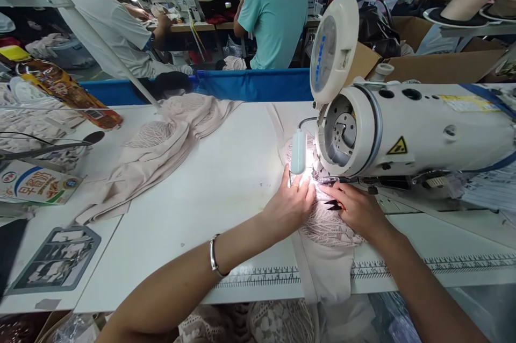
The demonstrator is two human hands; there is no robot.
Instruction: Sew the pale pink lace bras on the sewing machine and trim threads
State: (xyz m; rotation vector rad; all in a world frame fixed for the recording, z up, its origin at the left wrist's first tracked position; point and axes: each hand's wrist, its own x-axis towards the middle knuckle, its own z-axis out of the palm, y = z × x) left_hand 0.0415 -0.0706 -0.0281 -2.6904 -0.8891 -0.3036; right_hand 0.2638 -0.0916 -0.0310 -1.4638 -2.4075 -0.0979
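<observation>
A pale pink lace garment piece point(330, 230) lies under the needle area of a white sewing machine point(419, 117), its plain end hanging over the table's front edge. My left hand point(291, 200) rests on the lace to the left of the needle, fingers stretched out and pressing down. Small thread snips point(334, 205) with black blades poke out of my right hand point(357, 211), whose fingertips touch the fabric just right of the needle. A small bright lamp point(299, 152) lights this spot. The needle itself is hidden by glare and fingers.
More pale pink garments point(161, 144) lie in a heap to the left. A drink bottle point(68, 90), a printed carton point(38, 184) and a grey-framed mirror-like panel point(56, 257) are further left. A measuring tape point(262, 277) runs along the front edge. Co-workers sit beyond a blue cloth barrier point(258, 84).
</observation>
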